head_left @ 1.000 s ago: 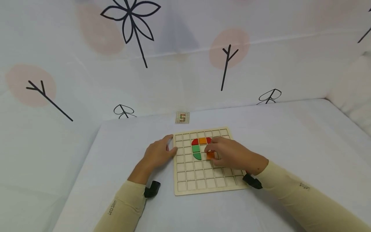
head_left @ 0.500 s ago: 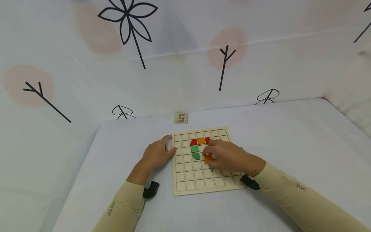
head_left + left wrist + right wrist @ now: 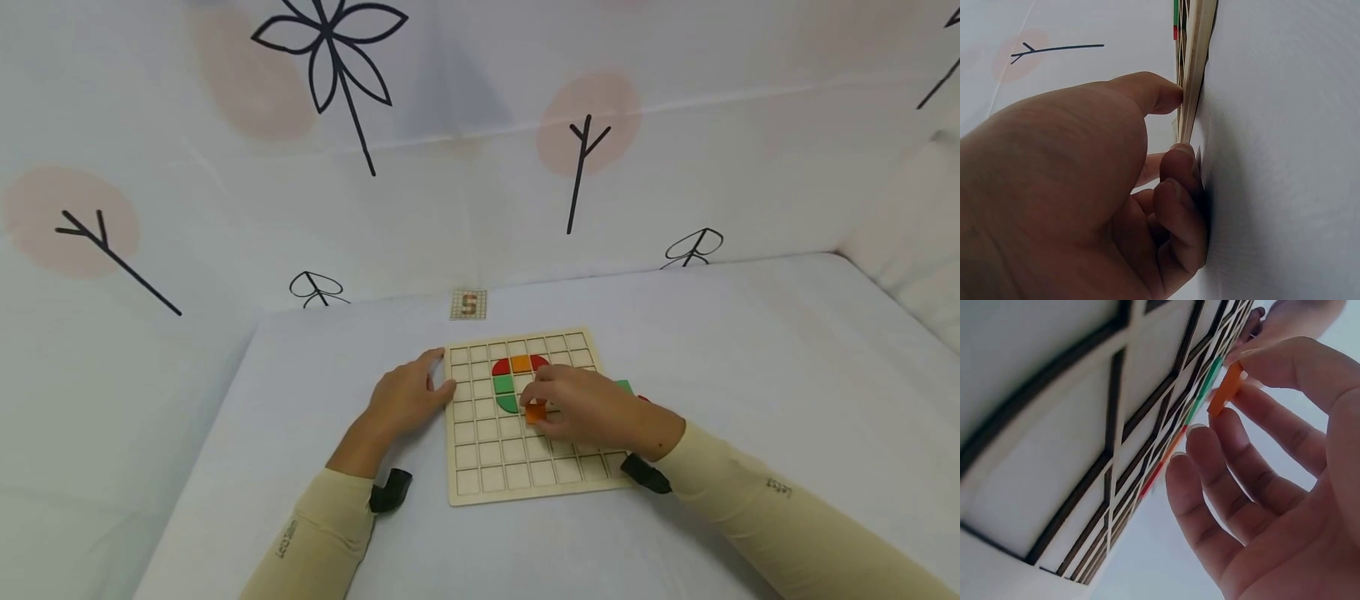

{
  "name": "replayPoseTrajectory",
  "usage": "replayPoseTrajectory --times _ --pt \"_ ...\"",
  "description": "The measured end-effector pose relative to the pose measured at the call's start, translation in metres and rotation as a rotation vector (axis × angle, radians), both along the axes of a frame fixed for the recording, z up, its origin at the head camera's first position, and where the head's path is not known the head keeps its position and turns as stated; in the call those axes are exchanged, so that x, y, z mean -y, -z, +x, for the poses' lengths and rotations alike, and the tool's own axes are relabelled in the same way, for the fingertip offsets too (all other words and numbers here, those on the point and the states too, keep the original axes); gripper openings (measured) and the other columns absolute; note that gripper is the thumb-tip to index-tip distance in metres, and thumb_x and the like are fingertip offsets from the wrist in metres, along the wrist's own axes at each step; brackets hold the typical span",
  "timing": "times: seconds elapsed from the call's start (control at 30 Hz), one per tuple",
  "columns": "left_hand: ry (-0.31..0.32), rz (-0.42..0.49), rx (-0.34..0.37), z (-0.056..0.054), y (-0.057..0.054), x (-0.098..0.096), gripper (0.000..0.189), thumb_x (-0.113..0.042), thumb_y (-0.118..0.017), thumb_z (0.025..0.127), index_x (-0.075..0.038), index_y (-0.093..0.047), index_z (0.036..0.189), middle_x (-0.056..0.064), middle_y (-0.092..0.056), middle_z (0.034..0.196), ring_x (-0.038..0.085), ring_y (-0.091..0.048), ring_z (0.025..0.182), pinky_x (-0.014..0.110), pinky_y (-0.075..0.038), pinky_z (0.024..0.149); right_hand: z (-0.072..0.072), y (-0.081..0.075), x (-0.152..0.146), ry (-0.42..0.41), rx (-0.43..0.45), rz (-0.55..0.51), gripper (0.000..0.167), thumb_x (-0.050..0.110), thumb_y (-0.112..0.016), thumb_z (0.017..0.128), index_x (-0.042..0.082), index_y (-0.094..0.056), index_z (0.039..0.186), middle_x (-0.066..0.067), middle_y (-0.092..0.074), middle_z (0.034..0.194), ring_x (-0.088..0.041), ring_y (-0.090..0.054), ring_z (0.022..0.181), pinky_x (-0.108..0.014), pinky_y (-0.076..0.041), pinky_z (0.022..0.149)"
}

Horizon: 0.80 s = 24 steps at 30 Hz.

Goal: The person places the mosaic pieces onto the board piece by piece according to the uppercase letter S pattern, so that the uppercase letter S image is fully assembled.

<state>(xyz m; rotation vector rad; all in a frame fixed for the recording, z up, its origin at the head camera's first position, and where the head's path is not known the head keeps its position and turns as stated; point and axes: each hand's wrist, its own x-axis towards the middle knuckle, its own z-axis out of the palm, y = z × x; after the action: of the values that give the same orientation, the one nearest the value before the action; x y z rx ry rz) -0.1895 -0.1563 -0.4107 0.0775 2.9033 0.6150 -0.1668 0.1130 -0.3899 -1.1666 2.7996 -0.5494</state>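
A square wooden grid board (image 3: 467, 482) lies on the white cloth. At its left edge my left hand (image 3: 405, 402) grips it, the thumb (image 3: 1163, 97) on the upper face and curled fingers (image 3: 1179, 215) against the side. Over the middle of the board, my right hand (image 3: 588, 408) pinches an orange square tile (image 3: 536, 414) between thumb and fingers; in the right wrist view this tile (image 3: 1227, 389) is tilted and apart from the grid. Set in the cells are a red rounded tile (image 3: 500, 367), an orange square (image 3: 521, 364), another red tile (image 3: 538, 362), a green square (image 3: 503, 384) and a green rounded tile (image 3: 507, 404).
Behind the board lies a small pattern card (image 3: 468, 305) with an S-like figure on a grid. Right of the board, partly hidden by the right hand, are a green tile (image 3: 624, 386) and a red piece (image 3: 643, 397). A printed white cloth (image 3: 465, 208) rises behind.
My right hand has shifted slightly left with the orange tile, which now shows a little nearer to me over the grid. The left hand stays at the board's edge.
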Motion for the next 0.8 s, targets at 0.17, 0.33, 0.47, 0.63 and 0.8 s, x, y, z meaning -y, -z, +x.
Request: replayPoseTrajectory --times 0.17,0.33,0.47,0.63,0.8 --pt "-0.006 -0.004 -0.005 0.0 -0.0002 0.0008 0.064 -0.043 -0.063 0.095 -0.022 -0.042 0.152 0.0 -0.057 0.073 0.016 -0.05 0.062 0.031 -0.037 0.057 0.0005 -0.0031 0.0026 0.001 0.006 -0.012 0.022 0.021 -0.078 0.086 0.014 -0.075 0.107 0.003 -0.066 0.101 -0.012 -0.06 0.091 -0.028 -0.054 0.08" --pt "-0.007 -0.006 -0.005 0.0002 0.0007 0.0011 0.065 -0.044 -0.064 0.095 -0.022 -0.042 0.152 0.0 -0.057 0.073 0.016 -0.05 0.063 0.031 -0.036 0.058 0.0014 -0.0052 0.0057 0.0 0.034 -0.028 0.025 0.021 -0.079 0.086 0.011 -0.075 0.108 0.003 -0.066 0.1 -0.01 -0.057 0.087 -0.025 -0.053 0.079" --pt "-0.007 -0.005 -0.004 0.0005 0.0007 0.0007 0.065 -0.044 -0.063 0.095 -0.022 -0.042 0.152 0.0 -0.056 0.074 0.016 -0.05 0.063 0.031 -0.036 0.058 0.0028 -0.0055 0.0069 -0.003 0.042 -0.016 0.025 0.021 -0.08 0.085 0.01 -0.076 0.107 0.002 -0.066 0.099 -0.01 -0.054 0.085 -0.024 -0.051 0.077" --pt "-0.003 -0.002 -0.005 0.0008 -0.0003 0.0002 0.065 -0.044 -0.063 0.095 -0.022 -0.042 0.153 0.0 -0.056 0.073 0.016 -0.049 0.063 0.031 -0.036 0.058 0.005 -0.0047 0.0081 -0.006 0.057 0.003 0.026 0.021 -0.08 0.084 0.01 -0.077 0.108 0.001 -0.066 0.1 -0.011 -0.056 0.085 -0.025 -0.052 0.078" --pt "0.0 0.0 -0.006 0.0008 -0.0005 -0.0002 0.064 -0.043 -0.063 0.095 -0.022 -0.042 0.152 0.0 -0.056 0.074 0.016 -0.049 0.063 0.031 -0.036 0.058 0.0056 -0.0042 0.0085 -0.008 0.037 0.028 0.026 0.022 -0.081 0.085 0.01 -0.077 0.108 0.0 -0.067 0.101 -0.012 -0.059 0.088 -0.028 -0.054 0.081"
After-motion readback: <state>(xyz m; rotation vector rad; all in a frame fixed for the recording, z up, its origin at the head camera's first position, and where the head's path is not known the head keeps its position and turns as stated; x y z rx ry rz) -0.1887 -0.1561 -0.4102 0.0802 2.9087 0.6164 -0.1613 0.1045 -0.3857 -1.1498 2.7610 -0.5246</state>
